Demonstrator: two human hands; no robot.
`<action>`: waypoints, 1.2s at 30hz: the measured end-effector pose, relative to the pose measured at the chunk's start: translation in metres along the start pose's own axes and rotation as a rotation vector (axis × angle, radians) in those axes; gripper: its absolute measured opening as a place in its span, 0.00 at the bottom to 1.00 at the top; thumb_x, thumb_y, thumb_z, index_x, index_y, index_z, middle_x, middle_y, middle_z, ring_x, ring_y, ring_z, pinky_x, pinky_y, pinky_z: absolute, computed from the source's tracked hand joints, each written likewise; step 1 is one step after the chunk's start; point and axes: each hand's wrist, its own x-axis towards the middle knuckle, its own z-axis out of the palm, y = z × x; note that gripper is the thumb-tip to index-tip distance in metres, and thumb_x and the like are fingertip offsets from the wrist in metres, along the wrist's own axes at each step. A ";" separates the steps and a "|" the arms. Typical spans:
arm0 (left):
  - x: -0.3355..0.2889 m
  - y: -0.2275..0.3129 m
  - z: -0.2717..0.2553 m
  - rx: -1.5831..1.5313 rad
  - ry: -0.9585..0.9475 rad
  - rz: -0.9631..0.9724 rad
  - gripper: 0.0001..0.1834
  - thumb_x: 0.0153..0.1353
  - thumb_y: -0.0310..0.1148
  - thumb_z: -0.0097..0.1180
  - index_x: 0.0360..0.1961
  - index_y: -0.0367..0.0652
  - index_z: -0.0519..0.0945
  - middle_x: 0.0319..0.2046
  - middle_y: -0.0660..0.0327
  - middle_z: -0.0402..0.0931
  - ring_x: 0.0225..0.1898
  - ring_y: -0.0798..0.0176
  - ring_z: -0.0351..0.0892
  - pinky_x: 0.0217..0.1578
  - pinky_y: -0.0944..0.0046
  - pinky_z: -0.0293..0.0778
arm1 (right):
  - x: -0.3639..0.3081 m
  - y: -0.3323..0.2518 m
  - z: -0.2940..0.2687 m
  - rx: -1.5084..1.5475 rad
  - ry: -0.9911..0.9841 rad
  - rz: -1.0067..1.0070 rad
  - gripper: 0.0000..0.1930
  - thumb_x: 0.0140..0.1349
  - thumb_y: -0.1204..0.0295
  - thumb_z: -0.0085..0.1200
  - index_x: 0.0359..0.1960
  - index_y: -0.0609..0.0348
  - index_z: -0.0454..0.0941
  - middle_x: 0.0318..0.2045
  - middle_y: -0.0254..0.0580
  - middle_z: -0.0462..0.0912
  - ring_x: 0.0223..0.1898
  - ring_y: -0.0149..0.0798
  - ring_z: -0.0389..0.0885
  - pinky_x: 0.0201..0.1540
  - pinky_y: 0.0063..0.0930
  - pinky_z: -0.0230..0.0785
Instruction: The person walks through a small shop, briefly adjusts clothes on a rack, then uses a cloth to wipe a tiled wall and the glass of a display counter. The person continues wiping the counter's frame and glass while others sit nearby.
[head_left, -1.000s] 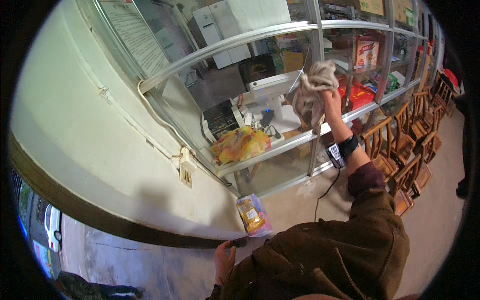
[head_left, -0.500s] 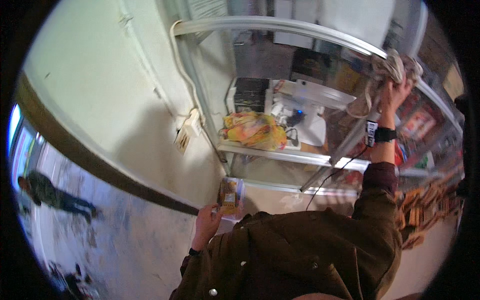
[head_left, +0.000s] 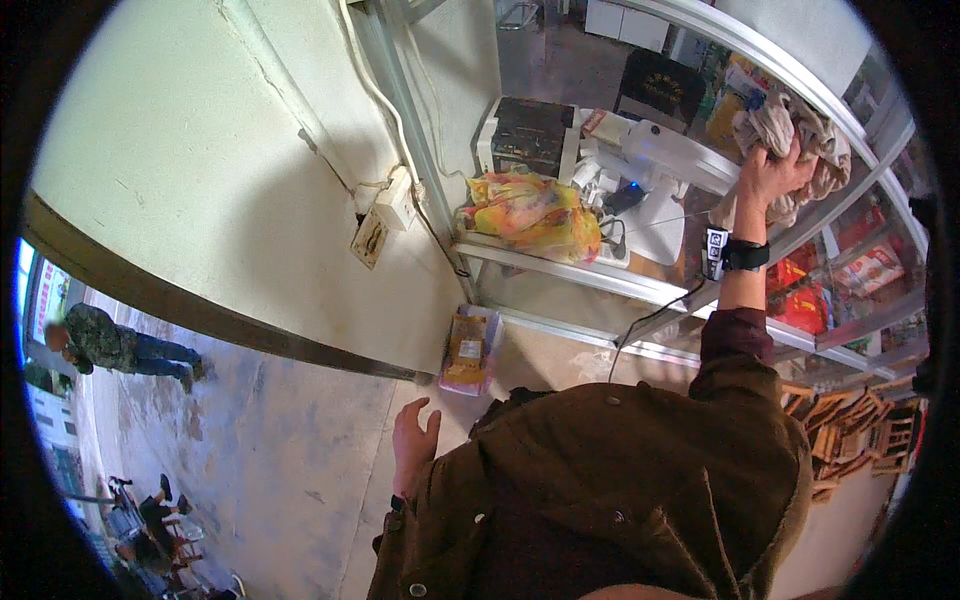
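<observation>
A bunched beige cloth (head_left: 825, 165) is gripped in my right hand (head_left: 775, 178), pressed against the glass pane of a metal-framed partition (head_left: 560, 283) at the upper right. Some of the cloth hangs below my fingers. My left hand (head_left: 413, 440) hangs low beside my body with fingers apart and nothing in it. The nearest thing to it is a clear plastic box (head_left: 468, 350) with a brown package inside, on the floor by the wall. Behind the glass lie a yellow and red plastic bag (head_left: 530, 215) and a white device with a stand (head_left: 665, 165).
A pale wall (head_left: 270, 200) with a socket box (head_left: 385, 215) and cable stands at left. Wooden stools (head_left: 850, 435) are heaped at lower right. Red packages (head_left: 800, 295) show behind glass. Outside at far left, a person (head_left: 115, 340) stands near a seated person (head_left: 155, 525).
My right hand and the cloth have moved slightly down and left across the picture. My left hand has dropped away from the plastic box. The whole view has shifted.
</observation>
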 end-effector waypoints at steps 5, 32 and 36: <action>0.005 -0.003 -0.006 -0.014 -0.007 -0.026 0.19 0.55 0.38 0.55 0.46 0.41 0.75 0.45 0.52 0.74 0.49 0.48 0.70 0.49 0.54 0.66 | -0.011 -0.080 0.017 0.063 -0.127 -0.119 0.26 0.38 0.61 0.61 0.44 0.52 0.79 0.50 0.54 0.68 0.53 0.54 0.64 0.55 0.47 0.54; 0.009 -0.013 -0.016 0.026 -0.050 0.135 0.18 0.57 0.39 0.54 0.46 0.39 0.75 0.43 0.52 0.75 0.47 0.49 0.72 0.48 0.55 0.67 | -0.116 -0.043 -0.095 0.951 -1.291 0.712 0.19 0.53 0.80 0.49 0.49 0.60 0.71 0.37 0.34 0.77 0.40 0.31 0.74 0.45 0.27 0.68; 0.034 0.015 -0.012 -0.041 -0.093 0.264 0.18 0.57 0.39 0.53 0.45 0.39 0.75 0.41 0.51 0.74 0.46 0.47 0.71 0.47 0.54 0.67 | -0.024 0.024 -0.098 0.631 -0.484 0.428 0.15 0.58 0.76 0.48 0.47 0.64 0.73 0.47 0.38 0.75 0.46 0.32 0.72 0.49 0.25 0.64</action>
